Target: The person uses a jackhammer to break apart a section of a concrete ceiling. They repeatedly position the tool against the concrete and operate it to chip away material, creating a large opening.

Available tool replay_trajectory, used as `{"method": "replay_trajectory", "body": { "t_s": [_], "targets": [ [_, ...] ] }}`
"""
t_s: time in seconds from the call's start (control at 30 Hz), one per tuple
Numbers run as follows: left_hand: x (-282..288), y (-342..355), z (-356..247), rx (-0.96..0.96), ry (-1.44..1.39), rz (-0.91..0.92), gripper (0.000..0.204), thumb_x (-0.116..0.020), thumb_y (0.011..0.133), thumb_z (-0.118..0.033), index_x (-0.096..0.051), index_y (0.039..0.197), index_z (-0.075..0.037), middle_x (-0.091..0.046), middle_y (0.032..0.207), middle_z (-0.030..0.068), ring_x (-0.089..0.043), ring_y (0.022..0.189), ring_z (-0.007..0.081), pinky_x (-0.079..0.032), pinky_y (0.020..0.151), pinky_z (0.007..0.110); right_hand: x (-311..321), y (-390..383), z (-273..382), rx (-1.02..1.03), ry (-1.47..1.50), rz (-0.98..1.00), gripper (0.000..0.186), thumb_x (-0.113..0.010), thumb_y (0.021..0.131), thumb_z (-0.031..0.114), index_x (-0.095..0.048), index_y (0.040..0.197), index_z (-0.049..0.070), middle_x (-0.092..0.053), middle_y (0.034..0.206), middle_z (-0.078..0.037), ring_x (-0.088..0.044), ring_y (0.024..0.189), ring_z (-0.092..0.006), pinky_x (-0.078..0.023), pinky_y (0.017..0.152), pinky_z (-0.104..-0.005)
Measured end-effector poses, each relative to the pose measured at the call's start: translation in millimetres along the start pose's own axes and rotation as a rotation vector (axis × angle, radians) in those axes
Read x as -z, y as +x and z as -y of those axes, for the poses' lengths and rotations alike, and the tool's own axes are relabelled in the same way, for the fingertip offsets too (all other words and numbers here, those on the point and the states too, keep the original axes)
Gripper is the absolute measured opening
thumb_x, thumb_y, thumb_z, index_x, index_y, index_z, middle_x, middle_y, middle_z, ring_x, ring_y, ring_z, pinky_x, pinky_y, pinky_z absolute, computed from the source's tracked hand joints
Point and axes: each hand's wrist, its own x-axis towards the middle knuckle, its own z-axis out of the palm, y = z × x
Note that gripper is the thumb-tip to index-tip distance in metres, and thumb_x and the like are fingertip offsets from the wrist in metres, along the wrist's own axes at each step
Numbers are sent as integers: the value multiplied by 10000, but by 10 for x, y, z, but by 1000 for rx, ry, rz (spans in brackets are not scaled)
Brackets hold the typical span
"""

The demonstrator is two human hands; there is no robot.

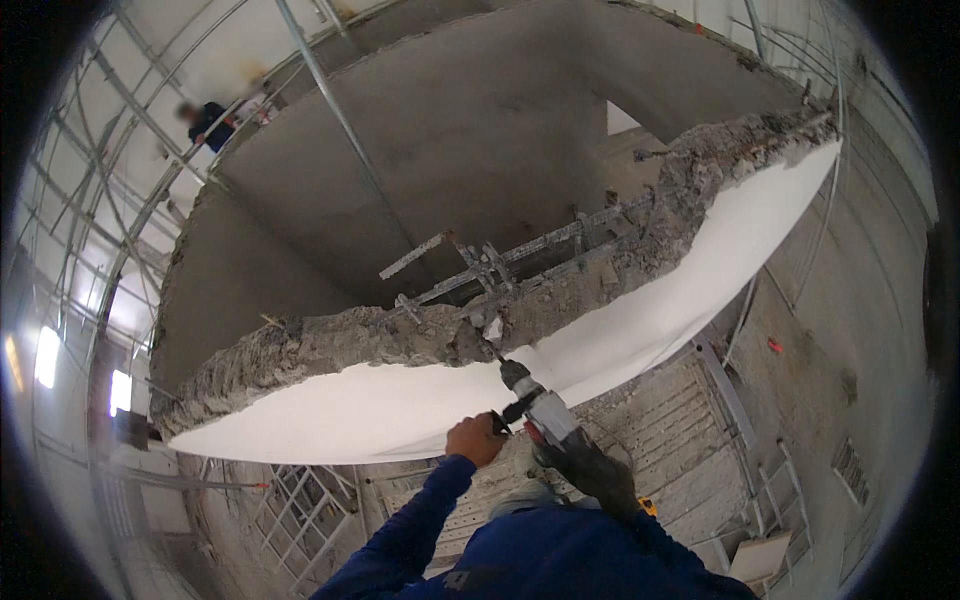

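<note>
Just on the near side of the broken concrete edge (340, 338), a rotary hammer (552, 415) is held with its bit (501, 358) pointing into the rubble; from where I stand, contact cannot be confirmed. Left hand (475, 441): fingers wrapped around the side handle (502, 424). Right hand (602, 476): fingers apparently closed on the tool's rear; trigger finger hidden. Grip firmly with both hands, align the push with the bit, and apply even pressure. Aim clear of the steel bars (545, 243) beyond the edge; striking one could make the tool kick. Avoid slipping onto the white surface (400, 400) nearer than the edge.
</note>
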Motion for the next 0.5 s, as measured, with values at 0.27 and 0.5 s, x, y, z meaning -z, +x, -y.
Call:
{"method": "replay_trajectory", "body": {
  "t_s": [0.27, 0.5],
  "targets": [
    [77, -227, -937, -18, -159, -101, 350, -668, 795, -377, -642, 951, -65, -687, 873, 186, -650, 860, 398, -510, 775, 523, 1185, -65, 646, 103, -148, 42, 312, -733, 804, 267, -660, 990, 27, -695, 927, -135, -671, 880, -216, -525, 735, -365],
    [-266, -446, -1435, -39, -253, -62, 387, -668, 802, -415, -633, 958, -62, -682, 886, 217, -649, 866, 420, -506, 773, 534, 1781, -179, 449, 132, -238, 14, 279, -748, 779, 255, -676, 936, 37, -698, 879, -149, -690, 806, -249, -534, 711, -370]
  ]
}}
